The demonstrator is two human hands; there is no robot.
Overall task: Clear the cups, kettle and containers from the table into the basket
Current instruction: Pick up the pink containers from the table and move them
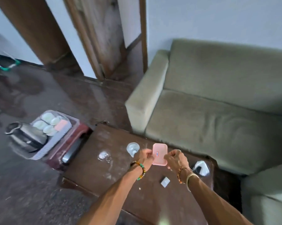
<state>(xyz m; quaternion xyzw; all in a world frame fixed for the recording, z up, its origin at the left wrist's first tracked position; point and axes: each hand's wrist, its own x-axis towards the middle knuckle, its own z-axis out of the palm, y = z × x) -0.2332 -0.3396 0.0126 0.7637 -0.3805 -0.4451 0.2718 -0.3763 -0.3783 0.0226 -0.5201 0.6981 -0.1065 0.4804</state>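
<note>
Left hand and right hand pinch pink container by its sides with curled fingers, above tabletop. Likely bound for basket holding kettle, cups

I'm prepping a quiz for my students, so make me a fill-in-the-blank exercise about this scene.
The left hand and right hand hold a ____ container over the table.
The basket holds a kettle and ____ white cups.
A clear glass stands on the ____.
Missing: pink; four; table.
</note>
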